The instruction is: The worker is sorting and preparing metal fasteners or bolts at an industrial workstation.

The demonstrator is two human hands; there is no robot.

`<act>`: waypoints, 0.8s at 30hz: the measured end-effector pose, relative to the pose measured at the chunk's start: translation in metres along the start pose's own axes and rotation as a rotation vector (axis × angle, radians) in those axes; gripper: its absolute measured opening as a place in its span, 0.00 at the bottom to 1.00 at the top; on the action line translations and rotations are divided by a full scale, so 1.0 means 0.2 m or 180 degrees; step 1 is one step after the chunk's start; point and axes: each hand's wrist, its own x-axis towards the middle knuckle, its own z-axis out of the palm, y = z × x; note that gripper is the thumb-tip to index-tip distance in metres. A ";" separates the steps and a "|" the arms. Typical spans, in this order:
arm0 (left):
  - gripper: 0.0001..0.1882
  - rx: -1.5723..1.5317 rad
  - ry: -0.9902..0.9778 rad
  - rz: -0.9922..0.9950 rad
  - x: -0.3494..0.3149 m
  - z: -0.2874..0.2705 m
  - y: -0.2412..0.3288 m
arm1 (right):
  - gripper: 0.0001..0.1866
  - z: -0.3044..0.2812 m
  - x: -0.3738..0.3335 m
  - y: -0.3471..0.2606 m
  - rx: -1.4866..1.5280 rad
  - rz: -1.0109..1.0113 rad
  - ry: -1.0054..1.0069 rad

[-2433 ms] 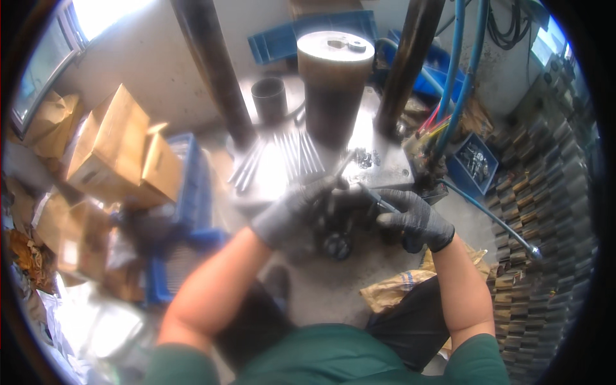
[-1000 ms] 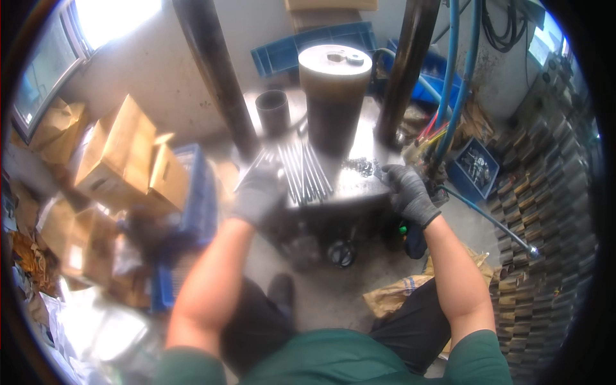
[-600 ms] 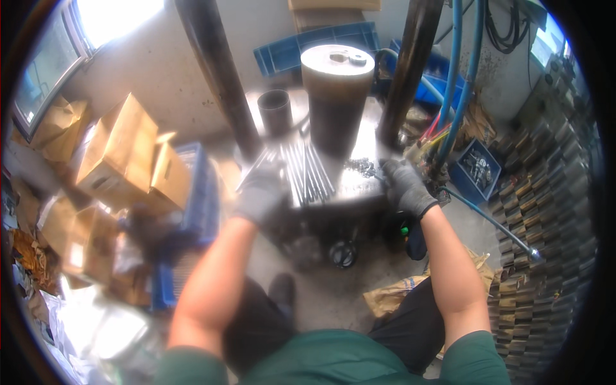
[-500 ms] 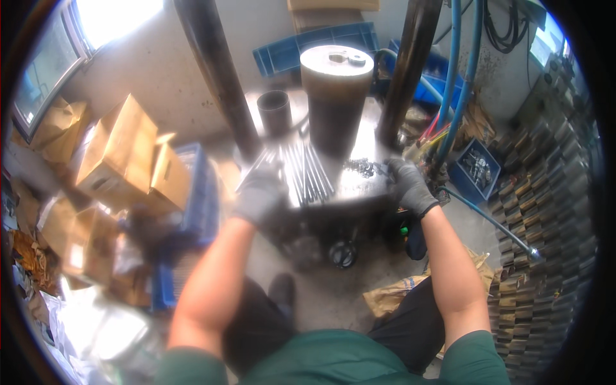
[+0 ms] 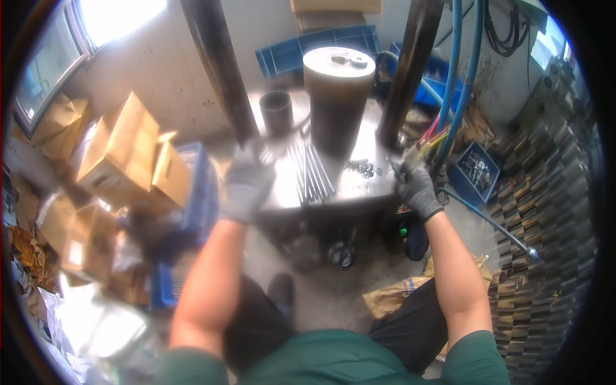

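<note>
My left hand (image 5: 247, 189), in a grey glove, hovers at the left edge of the metal table (image 5: 359, 187); motion blurs its fingers, and what they hold, if anything, cannot be made out. Several thin metal rods (image 5: 310, 172) lie side by side just right of it. At the table's right edge my gloved right hand (image 5: 417, 189) has its fingers closed, with a small dark piece that I cannot name at the fingertips. A cluster of small dark metal parts (image 5: 360, 168) lies between the rods and this hand.
A thick metal cylinder (image 5: 339, 96) rises from the table between two dark posts (image 5: 221, 64), with an open round cup (image 5: 276, 112) beside it. Cardboard boxes (image 5: 122, 147) and blue crates (image 5: 202, 192) stand left. At right are a blue bin (image 5: 475, 170) and stacked metal pieces (image 5: 545, 224).
My left hand has moved left, away from the rods toward the table's left edge. My right hand has shifted slightly right, away from the small parts.
</note>
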 end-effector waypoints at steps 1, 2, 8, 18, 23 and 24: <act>0.24 -0.0419 0.0475 0.0354 0.00 -0.01 -0.01 | 0.10 0.00 0.00 -0.01 -0.0170 -0.0056 -0.0050; 0.24 -0.0412 0.0477 0.0353 0.01 -0.02 -0.01 | 0.10 -0.01 -0.01 -0.02 -0.0163 -0.0059 -0.0051; 0.17 -0.2086 0.0598 0.0223 -0.01 -0.03 0.03 | 0.09 -0.06 -0.11 -0.07 -0.0229 -0.0289 -0.0276; 0.11 -0.1644 -0.0485 0.0184 -0.02 0.31 -0.13 | 0.10 0.02 -0.18 0.04 0.0225 -0.0611 -0.0171; 0.11 -0.0471 0.0495 0.1793 -0.08 0.34 -0.02 | 0.09 -0.16 -0.24 -0.21 0.1957 0.0432 -0.0374; 0.11 -0.0480 0.0477 0.1795 -0.12 0.28 0.10 | 0.09 -0.19 -0.25 -0.26 0.1954 0.0452 -0.0375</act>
